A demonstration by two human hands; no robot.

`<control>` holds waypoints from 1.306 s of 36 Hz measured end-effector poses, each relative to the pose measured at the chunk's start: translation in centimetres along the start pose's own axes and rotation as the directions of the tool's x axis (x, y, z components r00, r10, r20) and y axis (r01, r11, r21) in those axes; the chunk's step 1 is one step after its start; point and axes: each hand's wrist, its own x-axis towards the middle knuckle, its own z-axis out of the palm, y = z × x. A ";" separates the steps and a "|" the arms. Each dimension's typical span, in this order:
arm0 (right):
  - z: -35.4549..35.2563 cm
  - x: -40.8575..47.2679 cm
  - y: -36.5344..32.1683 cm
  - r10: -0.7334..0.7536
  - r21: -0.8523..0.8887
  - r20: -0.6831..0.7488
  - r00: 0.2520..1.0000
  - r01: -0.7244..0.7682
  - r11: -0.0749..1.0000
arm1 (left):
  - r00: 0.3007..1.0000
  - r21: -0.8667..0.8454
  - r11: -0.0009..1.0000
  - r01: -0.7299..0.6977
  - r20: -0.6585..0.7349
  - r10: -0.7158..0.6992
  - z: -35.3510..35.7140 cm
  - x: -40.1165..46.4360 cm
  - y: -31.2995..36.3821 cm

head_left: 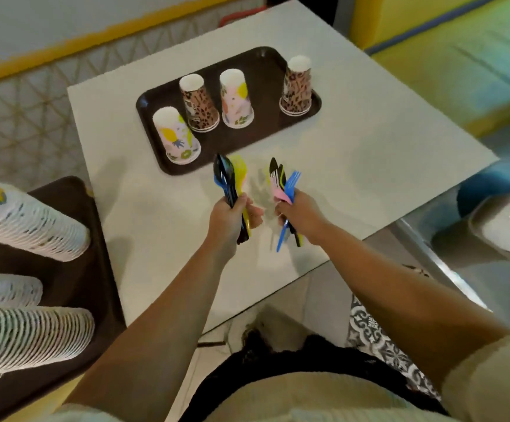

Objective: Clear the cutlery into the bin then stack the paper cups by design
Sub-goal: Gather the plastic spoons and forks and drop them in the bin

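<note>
Head view: gripping a bundle of plastic cutlery in each fist above the white table [369,141]. Left hand [228,219] curling round a black, blue and yellow bunch [228,178], spoon ends pointing up and away. Right hand [301,216] clamping a second bunch [284,181] of black, yellow, pink and blue forks, handles sticking out below the fist. Both bunches hovering just in front of the dark tray [247,65]. Standing upside down on that tray: two fruit-print cups [176,135] [236,99] and two leopard-print cups [199,103] [297,85], apart from one another. Lying on a second dark tray [74,208] at the left edge: long stacks of cups [28,220]. Sitting low at the right: a white bin [506,226].
</note>
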 end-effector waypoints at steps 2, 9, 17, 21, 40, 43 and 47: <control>-2.8 -0.7 0.7 0.021 0.181 -0.023 1.000 -0.017 0.983 | 0.999 0.063 0.998 0.002 0.036 -0.004 3.3 -0.4 -0.1; -14.1 -3.8 4.5 0.045 0.435 -0.120 0.992 0.012 0.900 | 0.955 0.167 0.984 0.063 0.278 -0.108 15.8 -3.2 -1.9; -26.2 -7.0 10.5 0.143 0.588 -0.386 0.912 0.124 0.800 | 0.870 0.202 0.978 0.058 0.469 -0.149 30.1 -6.2 -5.0; -31.3 -8.2 14.3 0.200 0.625 -0.440 0.875 0.139 0.768 | 0.839 0.261 0.964 0.045 0.514 -0.179 35.7 -7.2 -6.8; -45.0 -4.4 27.8 0.614 0.769 -0.463 0.639 -0.055 0.637 | 0.623 0.624 0.763 0.170 0.531 -0.574 54.7 -0.1 -12.5; -48.3 -2.2 29.9 0.645 0.773 -0.489 0.586 -0.051 0.632 | 0.634 0.657 0.748 0.091 0.541 -0.552 58.4 2.2 -15.0; -51.3 0.3 33.5 0.657 0.763 -0.463 0.595 -0.109 0.637 | 0.622 0.675 0.737 0.018 0.570 -0.537 61.9 4.6 -18.7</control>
